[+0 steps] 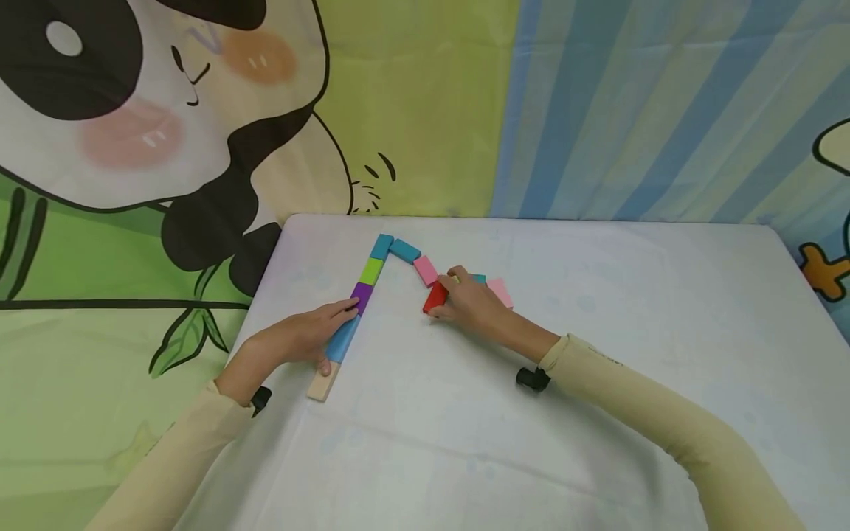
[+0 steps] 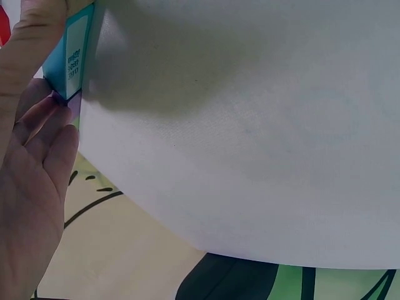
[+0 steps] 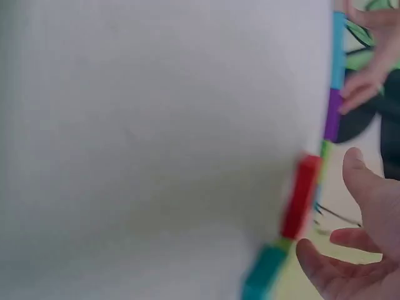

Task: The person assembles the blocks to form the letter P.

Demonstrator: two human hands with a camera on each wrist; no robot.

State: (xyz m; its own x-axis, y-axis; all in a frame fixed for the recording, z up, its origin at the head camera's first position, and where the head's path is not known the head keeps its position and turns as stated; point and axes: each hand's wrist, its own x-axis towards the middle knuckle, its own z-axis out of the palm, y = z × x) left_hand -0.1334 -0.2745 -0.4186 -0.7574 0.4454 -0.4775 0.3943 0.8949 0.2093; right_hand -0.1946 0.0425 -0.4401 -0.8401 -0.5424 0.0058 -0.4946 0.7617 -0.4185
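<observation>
A straight row of flat blocks runs over the left of the table: plain wood (image 1: 322,385), blue (image 1: 341,341), purple (image 1: 362,293), green (image 1: 371,271) and teal (image 1: 381,245). Along this row lies my left hand (image 1: 295,339), fingertips touching the purple block and thumb beside the near end of the blue one. Beyond, a bent line continues with a second teal block (image 1: 405,251), a pink block (image 1: 426,271) and a red block (image 1: 435,297). My right hand (image 1: 473,302) spans the red block; its thumb stands apart from it in the right wrist view.
Partly behind the right hand are another teal block (image 1: 479,279) and a light pink block (image 1: 499,292). A white cloth covers the table (image 1: 531,457). At its far edge hangs a cartoon-printed curtain (image 1: 412,110).
</observation>
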